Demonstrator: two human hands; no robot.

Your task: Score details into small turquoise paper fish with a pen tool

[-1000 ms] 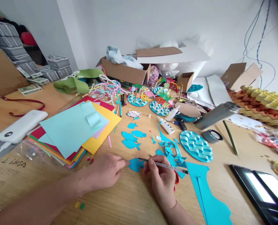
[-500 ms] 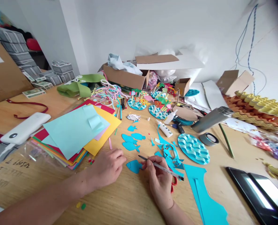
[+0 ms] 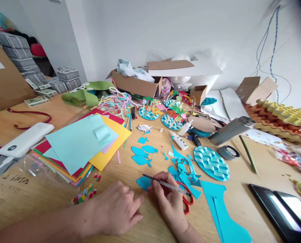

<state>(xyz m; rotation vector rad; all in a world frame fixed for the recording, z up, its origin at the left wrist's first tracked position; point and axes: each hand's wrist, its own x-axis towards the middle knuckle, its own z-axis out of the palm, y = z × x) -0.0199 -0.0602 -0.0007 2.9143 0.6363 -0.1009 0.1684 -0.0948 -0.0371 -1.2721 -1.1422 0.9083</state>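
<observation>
Near blue fish point(image 3: 143, 183) edge, left hand point(image 3: 118, 208), right hand point(image 3: 168, 199) with pen point(image 3: 172, 187), tabletop point(image 3: 152, 226) between.

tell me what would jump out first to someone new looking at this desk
Probably the bright blue paper fish in front, with the right hand holding a pen close by. To the left lies a big, uneven stack of coloured paper, pale blue on top. To the right, a wavy-patterned blue oval sits just in front of a steel flask.
</observation>
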